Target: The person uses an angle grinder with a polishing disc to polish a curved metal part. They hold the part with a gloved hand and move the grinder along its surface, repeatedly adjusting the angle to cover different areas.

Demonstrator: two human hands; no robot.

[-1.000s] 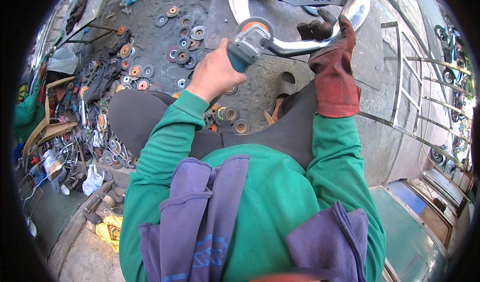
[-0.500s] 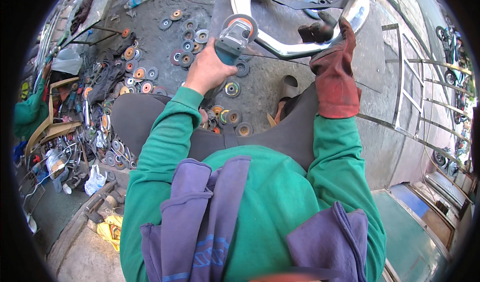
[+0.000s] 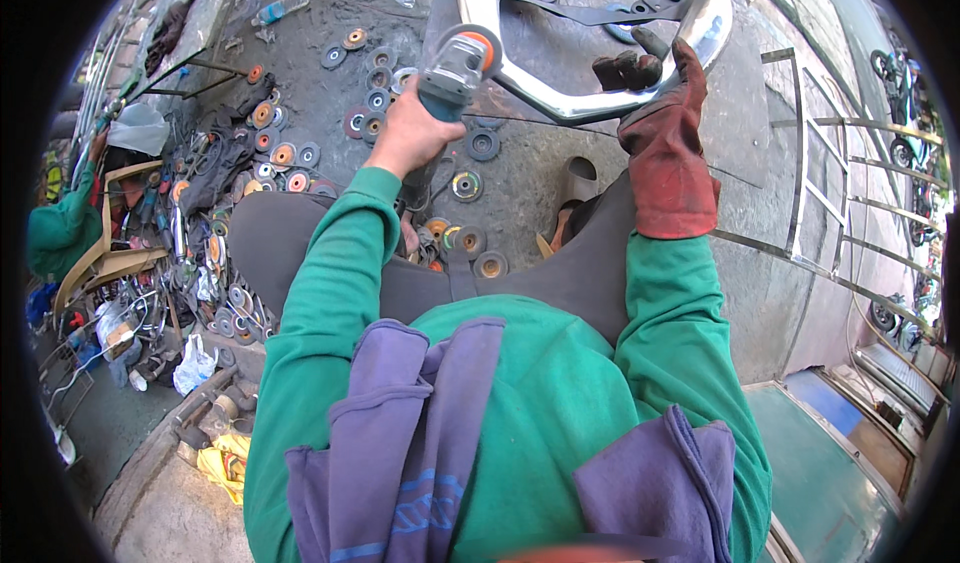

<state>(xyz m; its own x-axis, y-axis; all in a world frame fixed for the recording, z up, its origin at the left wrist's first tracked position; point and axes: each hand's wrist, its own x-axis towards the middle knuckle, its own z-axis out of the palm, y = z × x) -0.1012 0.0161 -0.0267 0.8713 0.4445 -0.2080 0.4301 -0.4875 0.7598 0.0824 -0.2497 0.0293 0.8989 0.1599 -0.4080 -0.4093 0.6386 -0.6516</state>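
Observation:
My bare left hand [image 3: 408,135] is wrapped around the body of an angle grinder [image 3: 452,78]. The grinder's round orange-backed disc [image 3: 487,47] is at the left limb of a shiny bent metal tube [image 3: 548,101]; whether they touch I cannot tell. A thick red work glove with dark fingers covers my right hand [image 3: 672,148], which is closed around the tube's right-hand bend. The tube forms a wide U with raised ends, its surface bright and mirror-like. A dark strap-like piece with several round discs [image 3: 668,3] lies beyond it.
Several grinding discs [image 3: 482,144] are scattered over the ground on the left. A cluttered heap of tools and scrap [image 3: 150,303] lies farther left, near another person in a green sleeve [image 3: 68,228]. A metal frame [image 3: 800,163] stands at right; a clear bottle [image 3: 283,6] lies far left.
My left hand has turned the grinder and shifted it slightly left and down, so its disc faces more to the right. The tube has moved slightly; my right hand keeps its grip.

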